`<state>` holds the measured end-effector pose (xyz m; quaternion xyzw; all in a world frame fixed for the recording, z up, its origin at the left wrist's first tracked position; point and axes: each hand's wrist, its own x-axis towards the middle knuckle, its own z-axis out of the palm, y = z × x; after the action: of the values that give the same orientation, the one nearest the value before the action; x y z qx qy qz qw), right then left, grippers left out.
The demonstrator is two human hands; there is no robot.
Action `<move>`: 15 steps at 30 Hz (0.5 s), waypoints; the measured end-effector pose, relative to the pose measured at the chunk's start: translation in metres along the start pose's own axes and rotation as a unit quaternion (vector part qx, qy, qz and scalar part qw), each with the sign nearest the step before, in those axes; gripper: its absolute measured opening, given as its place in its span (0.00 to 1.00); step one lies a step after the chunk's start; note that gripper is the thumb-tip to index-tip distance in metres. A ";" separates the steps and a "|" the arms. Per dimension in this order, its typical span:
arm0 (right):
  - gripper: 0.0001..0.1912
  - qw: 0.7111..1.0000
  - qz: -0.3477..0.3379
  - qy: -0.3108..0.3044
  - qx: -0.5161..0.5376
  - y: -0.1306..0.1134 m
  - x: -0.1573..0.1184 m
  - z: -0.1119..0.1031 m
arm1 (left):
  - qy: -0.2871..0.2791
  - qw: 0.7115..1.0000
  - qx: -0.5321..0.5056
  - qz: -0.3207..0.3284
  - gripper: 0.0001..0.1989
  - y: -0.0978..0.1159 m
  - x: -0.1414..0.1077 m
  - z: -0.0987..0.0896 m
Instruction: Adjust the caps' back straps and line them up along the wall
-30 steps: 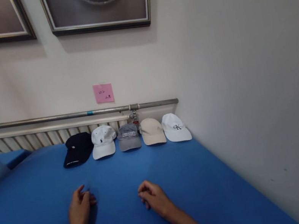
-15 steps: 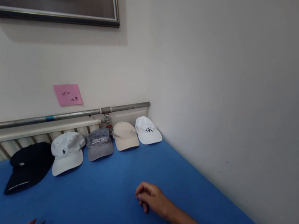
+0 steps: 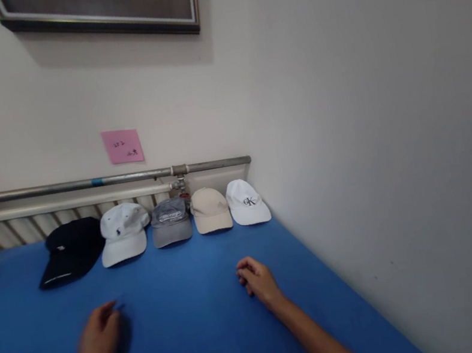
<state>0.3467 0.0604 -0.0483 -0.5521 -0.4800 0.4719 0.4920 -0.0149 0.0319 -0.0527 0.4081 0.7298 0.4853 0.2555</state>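
Note:
Over the blue surface at lower left is my left hand (image 3: 99,334), slightly blurred, its fingers bent and holding nothing that I can see. My right hand (image 3: 257,280) hovers further right with loosely curled fingers, some apart, and nothing shows in it. Beyond both hands a row of caps faces me. From the left it runs: a black cap (image 3: 77,244), a white cap (image 3: 123,230) with a small dark emblem, a grey cap (image 3: 171,221) with pale lettering, a beige cap (image 3: 211,211) and a white cap (image 3: 247,202) with black letters. Neither hand touches a cap.
Behind the caps are a radiator (image 3: 21,230) and a metal pipe (image 3: 135,176) with a valve (image 3: 181,183). A pink note (image 3: 122,146) sticks to the wall below a framed picture (image 3: 108,23). On the right a plain wall (image 3: 372,146) borders the blue surface (image 3: 190,330).
My left hand has moved forward and right, nearer the caps. My right hand has also shifted up and right in view, while the whole scene slid right as the camera turned left.

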 end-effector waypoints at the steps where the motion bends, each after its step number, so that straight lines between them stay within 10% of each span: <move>1: 0.03 1.000 0.000 0.006 -0.004 -0.001 0.004 0.006 | -0.005 1.000 0.017 0.018 0.11 0.010 0.001 0.011; 6: 0.03 0.999 -0.005 0.043 -0.006 -0.007 0.033 0.045 | -0.020 0.999 -0.024 0.039 0.16 0.028 0.016 0.044; 15: 0.14 0.992 -0.058 0.111 -0.015 0.001 0.056 0.077 | -0.079 0.983 -0.150 0.065 0.47 0.012 0.041 0.035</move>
<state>0.2750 0.1231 -0.0573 -0.5794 -0.4605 0.3708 0.5610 -0.0057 0.0862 -0.0543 0.4486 0.5981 0.5715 0.3383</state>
